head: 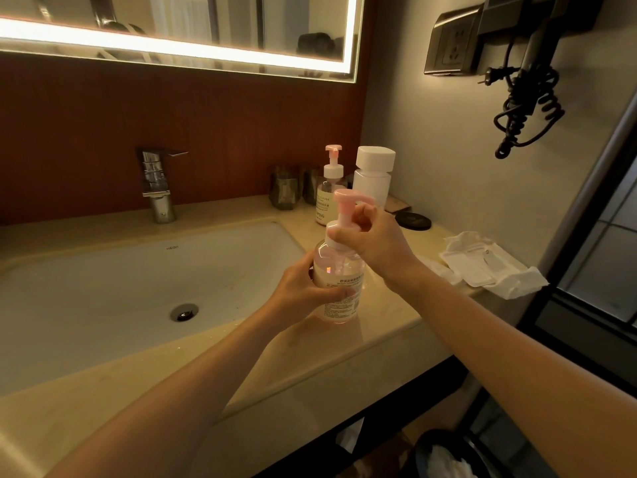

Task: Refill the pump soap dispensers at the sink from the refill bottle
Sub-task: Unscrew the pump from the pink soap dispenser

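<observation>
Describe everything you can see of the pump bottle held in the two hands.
The held pump bottle is clear plastic, round-shouldered, with pale pink liquid inside and a white printed label. A white collar carries a pink pump head, nozzle pointing right. It stands upright over the beige counter, right of the sink; whether its base touches is unclear. The left hand grips the body; the right hand curls round the collar and pump neck.

Your one head-worn view looks forward and down across the beige stone counter. It sits close, with the white sunken sink at left.
</observation>
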The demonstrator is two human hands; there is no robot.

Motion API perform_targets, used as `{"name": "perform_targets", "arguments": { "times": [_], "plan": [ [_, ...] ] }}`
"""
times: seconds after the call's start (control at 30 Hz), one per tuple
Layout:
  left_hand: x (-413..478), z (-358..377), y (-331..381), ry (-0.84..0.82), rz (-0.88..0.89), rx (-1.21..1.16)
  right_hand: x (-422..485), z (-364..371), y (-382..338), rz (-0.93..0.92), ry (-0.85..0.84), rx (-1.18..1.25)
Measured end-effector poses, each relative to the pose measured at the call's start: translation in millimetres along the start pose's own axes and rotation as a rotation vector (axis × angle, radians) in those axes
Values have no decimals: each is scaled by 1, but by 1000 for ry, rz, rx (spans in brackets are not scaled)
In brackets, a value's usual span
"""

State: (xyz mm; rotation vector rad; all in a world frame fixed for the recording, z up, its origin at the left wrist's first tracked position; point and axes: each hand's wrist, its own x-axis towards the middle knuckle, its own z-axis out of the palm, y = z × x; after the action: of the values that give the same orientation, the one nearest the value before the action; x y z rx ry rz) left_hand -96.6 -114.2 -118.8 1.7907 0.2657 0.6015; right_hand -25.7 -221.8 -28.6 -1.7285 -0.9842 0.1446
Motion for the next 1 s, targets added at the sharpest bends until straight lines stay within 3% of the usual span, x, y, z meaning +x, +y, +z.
{"name": "perform_targets", "arguments": {
  "times": [0.2,0.33,0.47,0.73,0.87,1.0],
  "plan": [
    [-1,0,0,-10,7,-8,5,-3,-3,82,-102,101],
    [-1,0,1,-16,0,-5,6,1,5,46,-16,-67],
    [-1,1,1,-5,-7,-3,3,2,7,14,19,-53],
    [-1,1,-1,-8,2,-5,4,-5,5,43,-98,70],
    [1,1,-3,-5,-6,-1,5,-3,11,-74,34,-122],
    [1,1,-2,9,-10,14,1,-1,15,-132,84,-107]
  ]
}}
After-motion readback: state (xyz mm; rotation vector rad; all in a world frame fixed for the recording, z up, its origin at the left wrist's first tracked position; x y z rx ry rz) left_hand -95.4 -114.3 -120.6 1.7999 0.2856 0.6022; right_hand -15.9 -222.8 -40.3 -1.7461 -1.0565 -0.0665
